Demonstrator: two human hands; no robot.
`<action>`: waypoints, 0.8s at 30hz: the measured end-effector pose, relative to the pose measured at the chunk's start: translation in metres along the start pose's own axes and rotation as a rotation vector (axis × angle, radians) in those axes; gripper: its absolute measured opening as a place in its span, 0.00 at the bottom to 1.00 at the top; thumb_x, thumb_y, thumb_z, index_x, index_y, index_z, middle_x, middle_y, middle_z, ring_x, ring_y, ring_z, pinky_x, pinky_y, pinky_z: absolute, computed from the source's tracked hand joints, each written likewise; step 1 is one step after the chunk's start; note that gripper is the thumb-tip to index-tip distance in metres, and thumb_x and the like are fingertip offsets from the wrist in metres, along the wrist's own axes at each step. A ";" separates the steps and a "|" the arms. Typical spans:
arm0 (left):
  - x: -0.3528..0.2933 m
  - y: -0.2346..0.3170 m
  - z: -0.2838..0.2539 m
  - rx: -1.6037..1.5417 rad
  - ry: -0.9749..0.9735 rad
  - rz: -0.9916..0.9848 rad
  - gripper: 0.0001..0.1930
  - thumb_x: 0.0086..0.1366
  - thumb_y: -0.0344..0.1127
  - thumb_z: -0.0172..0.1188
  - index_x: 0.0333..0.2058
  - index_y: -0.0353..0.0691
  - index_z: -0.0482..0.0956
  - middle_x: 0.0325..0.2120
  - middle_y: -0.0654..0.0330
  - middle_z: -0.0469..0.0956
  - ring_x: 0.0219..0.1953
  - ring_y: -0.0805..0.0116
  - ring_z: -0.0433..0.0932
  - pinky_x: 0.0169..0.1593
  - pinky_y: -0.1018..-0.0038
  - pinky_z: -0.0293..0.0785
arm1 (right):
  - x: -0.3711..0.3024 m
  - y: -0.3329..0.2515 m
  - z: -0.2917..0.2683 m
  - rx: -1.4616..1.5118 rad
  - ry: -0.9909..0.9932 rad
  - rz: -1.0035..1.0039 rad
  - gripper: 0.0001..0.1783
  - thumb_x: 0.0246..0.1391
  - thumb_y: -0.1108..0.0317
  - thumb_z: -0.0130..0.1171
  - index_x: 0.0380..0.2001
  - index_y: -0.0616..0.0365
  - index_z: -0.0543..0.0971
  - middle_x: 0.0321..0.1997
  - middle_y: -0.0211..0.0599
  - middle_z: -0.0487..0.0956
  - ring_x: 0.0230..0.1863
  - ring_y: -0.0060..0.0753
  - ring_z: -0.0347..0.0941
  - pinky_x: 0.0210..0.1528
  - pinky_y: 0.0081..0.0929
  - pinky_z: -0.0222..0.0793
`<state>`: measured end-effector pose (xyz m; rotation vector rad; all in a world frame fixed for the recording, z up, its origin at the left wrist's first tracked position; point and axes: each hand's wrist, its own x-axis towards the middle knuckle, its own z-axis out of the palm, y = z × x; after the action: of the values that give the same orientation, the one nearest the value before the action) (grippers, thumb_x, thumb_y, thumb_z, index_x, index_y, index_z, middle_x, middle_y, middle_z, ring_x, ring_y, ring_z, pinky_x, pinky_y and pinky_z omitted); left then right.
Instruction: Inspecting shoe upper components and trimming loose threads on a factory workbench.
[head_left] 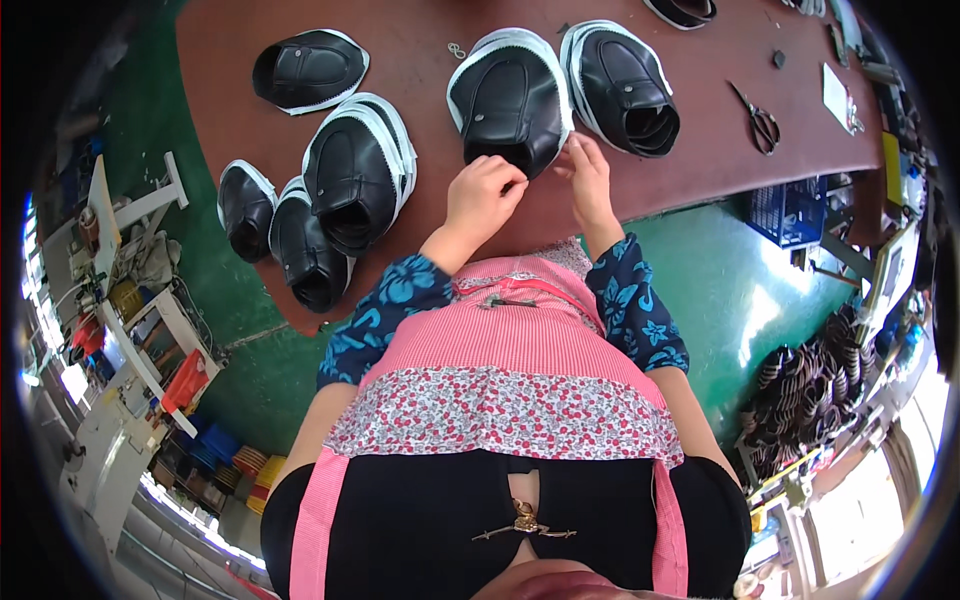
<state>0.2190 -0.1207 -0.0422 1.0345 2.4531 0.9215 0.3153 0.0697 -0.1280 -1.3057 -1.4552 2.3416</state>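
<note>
Brown worktable [720, 60] above a green floor [700, 240]. At ten to eleven o'clock, stacked black loafer uppers [345, 160] lie heel openings mostly toward six, presumably for easy reach. The left hand [482, 200], angled toward one, bunches its fingertips together at the heel of the twelve-o'clock loafer upper [505, 100], apparently steadying it; the right hand [588, 180], half-curled toward eleven, holds thumb and fingers slightly apart alongside, grip unclear. Scissors [765, 130]: two o'clock.

The counter [705, 130] is brightly lit; the green floor [722, 262] is streaked by glare; the view's edges are bent and blackened.
</note>
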 end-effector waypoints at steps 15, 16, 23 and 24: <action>-0.023 0.023 0.013 -0.892 0.514 -0.707 0.11 0.71 0.32 0.72 0.47 0.35 0.83 0.42 0.65 0.85 0.44 0.78 0.81 0.52 0.75 0.77 | 0.068 -0.010 -0.024 -0.213 -0.377 0.128 0.13 0.78 0.58 0.61 0.54 0.55 0.82 0.44 0.25 0.83 0.44 0.20 0.79 0.48 0.24 0.77; -0.033 0.021 -0.006 -1.083 0.570 -0.694 0.15 0.73 0.30 0.68 0.55 0.35 0.80 0.49 0.61 0.85 0.52 0.74 0.82 0.59 0.72 0.77 | 0.069 -0.011 -0.024 -0.212 -0.367 0.151 0.13 0.78 0.58 0.60 0.53 0.55 0.82 0.44 0.24 0.83 0.44 0.19 0.79 0.48 0.24 0.77; -0.058 0.026 -0.014 -1.475 0.741 -0.854 0.22 0.71 0.28 0.71 0.62 0.35 0.82 0.53 0.59 0.86 0.53 0.66 0.86 0.60 0.64 0.83 | 0.078 -0.013 -0.029 -0.190 -0.420 0.213 0.13 0.79 0.56 0.59 0.52 0.52 0.83 0.44 0.22 0.82 0.44 0.17 0.78 0.49 0.23 0.75; -0.059 0.021 -0.004 -1.410 0.687 -0.855 0.22 0.72 0.27 0.70 0.63 0.34 0.82 0.53 0.59 0.86 0.53 0.65 0.87 0.59 0.64 0.84 | 0.078 -0.012 -0.028 -0.186 -0.422 0.207 0.12 0.78 0.57 0.60 0.52 0.52 0.83 0.44 0.22 0.82 0.44 0.17 0.78 0.49 0.23 0.75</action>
<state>0.2678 -0.1542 -0.0228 -0.8144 1.4741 2.1932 0.2819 0.1332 -0.1717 -1.0876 -1.7642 2.8085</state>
